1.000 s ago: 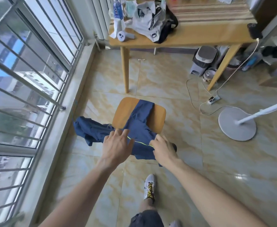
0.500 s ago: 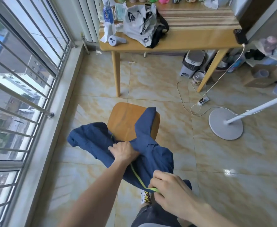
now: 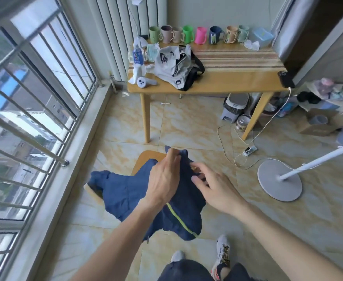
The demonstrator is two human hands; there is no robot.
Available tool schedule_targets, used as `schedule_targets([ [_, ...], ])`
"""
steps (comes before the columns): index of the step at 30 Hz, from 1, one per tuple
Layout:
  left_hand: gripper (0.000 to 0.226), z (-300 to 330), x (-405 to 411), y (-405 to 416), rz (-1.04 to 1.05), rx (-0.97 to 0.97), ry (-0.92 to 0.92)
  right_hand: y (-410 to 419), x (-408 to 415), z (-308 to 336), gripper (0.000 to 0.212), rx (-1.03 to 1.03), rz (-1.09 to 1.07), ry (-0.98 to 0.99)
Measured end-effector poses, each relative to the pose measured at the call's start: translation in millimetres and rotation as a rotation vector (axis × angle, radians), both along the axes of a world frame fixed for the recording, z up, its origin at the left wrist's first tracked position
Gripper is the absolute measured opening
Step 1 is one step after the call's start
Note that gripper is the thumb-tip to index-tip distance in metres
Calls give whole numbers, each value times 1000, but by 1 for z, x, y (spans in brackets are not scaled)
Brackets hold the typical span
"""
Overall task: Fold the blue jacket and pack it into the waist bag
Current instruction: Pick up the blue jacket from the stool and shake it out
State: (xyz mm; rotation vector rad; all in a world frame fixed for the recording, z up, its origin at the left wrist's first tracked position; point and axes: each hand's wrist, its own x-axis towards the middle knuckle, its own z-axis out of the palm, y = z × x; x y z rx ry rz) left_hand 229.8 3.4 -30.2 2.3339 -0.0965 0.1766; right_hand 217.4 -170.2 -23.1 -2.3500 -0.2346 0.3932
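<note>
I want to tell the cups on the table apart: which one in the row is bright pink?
The pink cup, standing between the bright green cup and the dark blue cup. No other cup is that vivid pink.

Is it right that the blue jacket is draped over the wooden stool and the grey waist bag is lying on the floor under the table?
Not quite. The head view shows the waist bag lying on top of the table, not on the floor under it. The blue jacket is draped over the wooden stool.
</note>
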Motion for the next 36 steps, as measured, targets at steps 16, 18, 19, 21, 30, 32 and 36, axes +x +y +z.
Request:
schedule_targets([
  [16, 13, 124, 123, -165, 240, -326, 74, -189, 164, 128, 40, 574, 7, -506],
  [18, 46, 124, 146, -189, 81, -169, 451, -218, 181, 141, 32, 655, 20, -560],
  [19, 53, 124, 155, -206, -20, -189, 600, -230, 189, 147, 27, 693, 33, -569],
  [21, 26, 125, 166, -246, -110, -355, 696, -252, 203, 153, 29, 735, 78, -547],
  [30, 25, 142, 276, -339, 114, -738, 126, -365, 284, 171, 53, 278, 190, -546],
  [32, 28, 158, 304, -340, 80, -669, -31, -390, 306, 182, 82, 114, 248, -578],
  [36, 32, 185, 363, -344, -102, -570, -228, -429, 357, 192, 122, -104, 331, -372],
])
